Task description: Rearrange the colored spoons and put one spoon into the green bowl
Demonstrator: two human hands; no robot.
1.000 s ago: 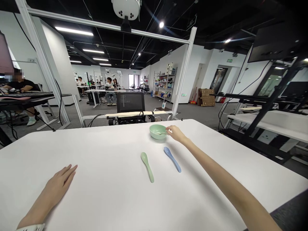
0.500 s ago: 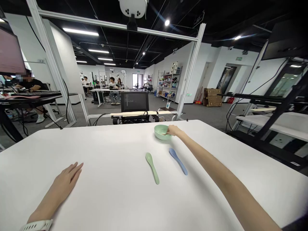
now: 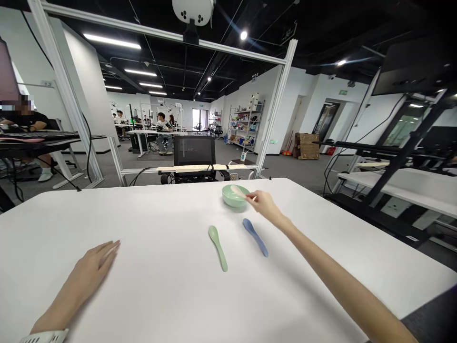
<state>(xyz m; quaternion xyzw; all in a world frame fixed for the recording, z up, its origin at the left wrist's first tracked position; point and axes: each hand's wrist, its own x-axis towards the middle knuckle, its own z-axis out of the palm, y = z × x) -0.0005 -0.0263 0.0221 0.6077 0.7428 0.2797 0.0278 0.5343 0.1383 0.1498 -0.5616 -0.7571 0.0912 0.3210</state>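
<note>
My right hand (image 3: 262, 205) pinches the handle of a pale pink spoon (image 3: 238, 191) at the right rim of a green bowl (image 3: 233, 202). The spoon's head shows over the bowl's opening; whether it touches the bowl I cannot tell. Nearer to me on the table lie a light green spoon (image 3: 218, 247) and, to its right, a blue spoon (image 3: 255, 237), both with handles pointing toward me. My left hand (image 3: 91, 269) rests palm down on the table at the left, fingers stretched out, holding nothing.
The white table (image 3: 150, 276) has its far edge just behind the bowl. Beyond it stand a metal frame (image 3: 273, 112) and a black office chair (image 3: 194, 151). A desk (image 3: 46, 138) with a seated person is at the left, and a dark stand (image 3: 396, 166) at the right.
My right hand has drawn back slightly from inside the bowl, lifting the pink spoon so its head now shows. The whole view has shifted a little; my left hand stays on the table.
</note>
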